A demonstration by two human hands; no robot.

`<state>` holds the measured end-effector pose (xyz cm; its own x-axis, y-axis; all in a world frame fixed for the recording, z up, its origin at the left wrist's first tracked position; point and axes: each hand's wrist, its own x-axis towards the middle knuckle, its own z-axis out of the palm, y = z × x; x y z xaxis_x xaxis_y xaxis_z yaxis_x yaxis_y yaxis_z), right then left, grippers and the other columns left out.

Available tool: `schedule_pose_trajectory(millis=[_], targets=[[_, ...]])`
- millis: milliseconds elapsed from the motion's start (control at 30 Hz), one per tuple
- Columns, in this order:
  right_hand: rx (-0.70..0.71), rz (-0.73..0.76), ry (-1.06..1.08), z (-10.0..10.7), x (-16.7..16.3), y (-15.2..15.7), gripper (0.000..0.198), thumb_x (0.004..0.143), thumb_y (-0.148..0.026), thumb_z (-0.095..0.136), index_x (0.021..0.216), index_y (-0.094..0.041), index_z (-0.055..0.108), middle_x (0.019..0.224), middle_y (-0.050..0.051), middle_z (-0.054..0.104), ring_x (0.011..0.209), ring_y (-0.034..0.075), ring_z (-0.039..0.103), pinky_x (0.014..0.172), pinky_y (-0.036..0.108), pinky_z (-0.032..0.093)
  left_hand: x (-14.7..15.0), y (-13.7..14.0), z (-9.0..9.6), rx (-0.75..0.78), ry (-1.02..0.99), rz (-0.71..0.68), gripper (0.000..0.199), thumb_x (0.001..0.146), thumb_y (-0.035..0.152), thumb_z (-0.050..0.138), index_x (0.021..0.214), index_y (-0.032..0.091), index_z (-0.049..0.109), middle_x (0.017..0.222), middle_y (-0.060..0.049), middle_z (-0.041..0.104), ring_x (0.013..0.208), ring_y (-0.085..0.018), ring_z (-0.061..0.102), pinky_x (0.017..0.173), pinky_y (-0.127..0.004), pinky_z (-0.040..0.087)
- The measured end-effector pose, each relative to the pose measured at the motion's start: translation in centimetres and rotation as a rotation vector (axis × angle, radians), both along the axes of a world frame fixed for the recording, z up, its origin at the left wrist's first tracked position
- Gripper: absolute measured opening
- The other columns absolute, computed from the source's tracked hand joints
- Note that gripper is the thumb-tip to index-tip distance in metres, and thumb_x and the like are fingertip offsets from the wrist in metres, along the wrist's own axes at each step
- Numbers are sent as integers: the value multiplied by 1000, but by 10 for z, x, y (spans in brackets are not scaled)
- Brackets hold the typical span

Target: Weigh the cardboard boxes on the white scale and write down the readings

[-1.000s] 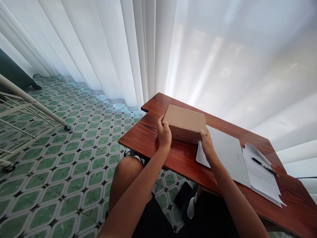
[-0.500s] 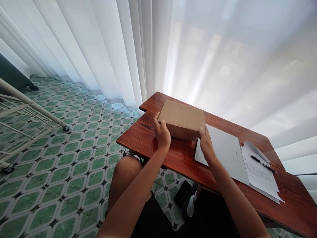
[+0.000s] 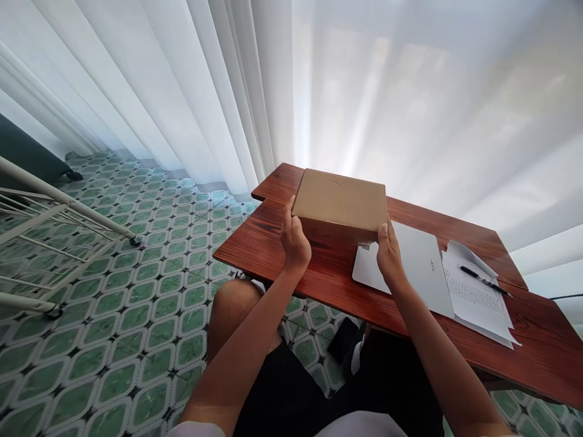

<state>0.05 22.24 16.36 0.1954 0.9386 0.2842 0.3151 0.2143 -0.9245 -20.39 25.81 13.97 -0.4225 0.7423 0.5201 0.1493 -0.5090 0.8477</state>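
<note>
Box (image 3: 341,197), brown and closed on top, is held over the left part of a reddish wooden counter (image 3: 332,276); the left grip (image 3: 296,246) grasps its left side, thumb at the near corner; the right grip (image 3: 389,252) clasps the opposite side, thumb at the near right corner; whether any of the underside touches the counter cannot be told; past the right grip lies a closed silver laptop (image 3: 419,261), partly hidden by the box and the right forearm (image 3: 437,346); just beside it, to the right, lie white papers (image 3: 478,303) bearing rows of writing, with a flap curling up at the far edge; a black pen (image 3: 485,281) rests across them; pale curtains (image 3: 364,91) hang behind the counter; at far left a white metal rack (image 3: 98,217) stands on a green patterned tile floor (image 3: 136,328), a dark green thing (image 3: 27,145) behind it; below the counter's near edge show a bare knee (image 3: 237,309), black shorts (image 3: 291,394) and, on the floor, a dark object (image 3: 344,340) too dim to identify.
</note>
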Motion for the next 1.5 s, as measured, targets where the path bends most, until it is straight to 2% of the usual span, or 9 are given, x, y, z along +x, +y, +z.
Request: schedule_pose_trajectory(millis=[167,333,467,567,633,800,1033,1267,1500], targets=[[31,-24,-12,8,24,-12,68,101,-70,31,158,-33,37,164,3,38,155,25,29,129,51,22,4,-6,6,50,155,-76,58,105,53,30,146,20,55,154,-9,49,146,-23,42,121,-35,34],[68,-41,-22,12,63,-23,66,101,-69,31,154,-33,43,158,5,47,149,27,40,124,52,32,22,-15,25,71,242,-197,55,105,52,35,142,22,60,148,-8,56,143,-23,46,121,-35,35],[87,-137,-93,17,99,-35,66,101,-71,29,147,-30,53,145,9,59,141,30,49,119,53,38,43,-17,38,-16,154,-383,51,102,52,43,134,21,68,140,-8,62,130,-24,58,118,-38,40],[85,-207,-125,22,121,-44,66,101,-71,29,140,-28,59,140,10,63,137,31,53,114,53,42,61,-15,42,-113,55,-506,51,98,56,49,129,21,71,138,-8,63,122,-25,63,106,-38,51],[79,-236,-125,23,133,-51,65,101,-71,29,135,-27,63,136,10,64,134,31,54,112,52,43,73,-13,43,-147,30,-549,52,95,57,54,128,21,72,135,-8,65,120,-25,63,102,-38,53],[31,-299,-91,15,157,-65,64,100,-71,31,128,-25,66,133,10,65,130,31,56,111,50,45,102,-8,40,-189,15,-617,49,90,56,62,124,23,74,128,-7,69,114,-23,65,100,-38,55],[-17,-342,-86,1,179,-79,69,100,-71,31,141,-24,58,132,11,66,124,29,59,107,46,44,127,-8,29,-281,-34,-644,46,85,56,66,113,21,78,117,-7,73,109,-24,68,102,-42,54],[-29,-366,-148,-7,183,-90,65,100,-71,32,126,-24,68,127,10,69,117,29,61,101,44,47,132,-17,26,-361,-96,-631,49,77,59,71,105,19,80,108,-9,75,103,-26,70,89,-40,58],[-11,-371,-150,-15,183,-90,64,100,-70,32,123,-23,70,128,11,69,125,30,59,105,48,46,129,-22,11,-366,-119,-642,47,87,58,63,104,18,80,117,-11,73,113,-29,68,94,-44,58]])
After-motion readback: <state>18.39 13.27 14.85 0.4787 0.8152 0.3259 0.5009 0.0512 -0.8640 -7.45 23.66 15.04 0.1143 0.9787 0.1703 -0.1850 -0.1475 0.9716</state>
